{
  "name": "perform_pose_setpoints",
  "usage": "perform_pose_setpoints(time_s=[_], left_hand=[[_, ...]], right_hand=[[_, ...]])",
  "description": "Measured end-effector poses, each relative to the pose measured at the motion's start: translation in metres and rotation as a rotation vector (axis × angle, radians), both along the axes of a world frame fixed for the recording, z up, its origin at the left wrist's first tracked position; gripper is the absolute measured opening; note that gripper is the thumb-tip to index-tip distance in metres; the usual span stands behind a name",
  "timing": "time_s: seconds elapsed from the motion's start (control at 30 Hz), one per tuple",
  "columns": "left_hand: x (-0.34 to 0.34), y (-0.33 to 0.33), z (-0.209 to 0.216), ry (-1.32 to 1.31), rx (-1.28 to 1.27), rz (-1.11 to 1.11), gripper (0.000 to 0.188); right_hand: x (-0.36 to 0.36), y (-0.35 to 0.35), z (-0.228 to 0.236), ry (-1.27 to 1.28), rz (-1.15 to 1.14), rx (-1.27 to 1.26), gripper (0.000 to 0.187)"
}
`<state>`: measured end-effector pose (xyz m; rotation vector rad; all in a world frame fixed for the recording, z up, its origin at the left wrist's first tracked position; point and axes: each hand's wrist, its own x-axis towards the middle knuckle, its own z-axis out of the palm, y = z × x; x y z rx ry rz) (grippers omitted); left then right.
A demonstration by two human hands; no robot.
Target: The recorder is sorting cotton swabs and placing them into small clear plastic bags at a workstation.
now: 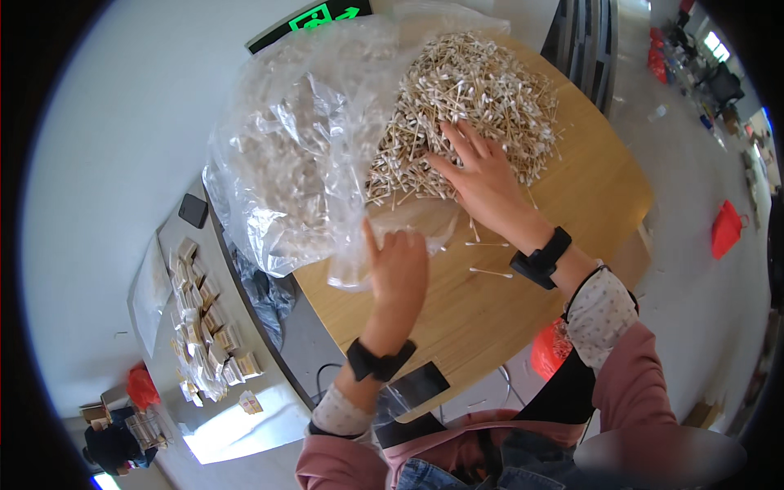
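A big heap of cotton swabs (482, 90) with pale sticks and white tips covers the far part of the wooden table (572, 204). My right hand (490, 184) rests on the near side of the heap, its fingers spread. To the left of the heap bulges a large clear plastic bag (282, 163), with more swabs showing dimly through it. My left hand (398, 265) is closed on the loose near edge of this bag, fingers curled and the index finger partly raised. A few stray swabs (492, 273) lie on the wood below my right hand.
A second table (253, 425) at the left carries several small packs of swabs (208, 327) and a black phone (193, 211). A dark flat rectangle (420, 386) lies at the wooden table's near edge. Red bags (725, 230) sit on the floor.
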<state>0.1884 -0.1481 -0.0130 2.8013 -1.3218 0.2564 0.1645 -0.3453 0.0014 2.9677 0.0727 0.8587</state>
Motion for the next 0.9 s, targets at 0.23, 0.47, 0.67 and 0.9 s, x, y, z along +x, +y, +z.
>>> perform_pose_setpoints(time_s=[0.23, 0.47, 0.67, 0.9], left_hand=[[0.010, 0.070, -0.015, 0.200, -0.083, 0.044, 0.028], [0.002, 0.063, -0.006, 0.071, -0.104, 0.096, 0.032], [-0.057, 0.036, 0.010, 0.128, -0.335, 0.058, 0.051], [-0.146, 0.030, -0.009, 0.478, -0.460, 0.113, 0.054]], right_hand=[[-0.020, -0.008, -0.012, 0.058, 0.272, 0.225, 0.009], [-0.070, 0.028, -0.019, 0.120, 0.290, 0.284, 0.011], [-0.106, 0.063, -0.036, 0.151, 0.268, 0.527, 0.022], [-0.113, 0.033, -0.015, 0.249, 0.413, 0.782, 0.047]])
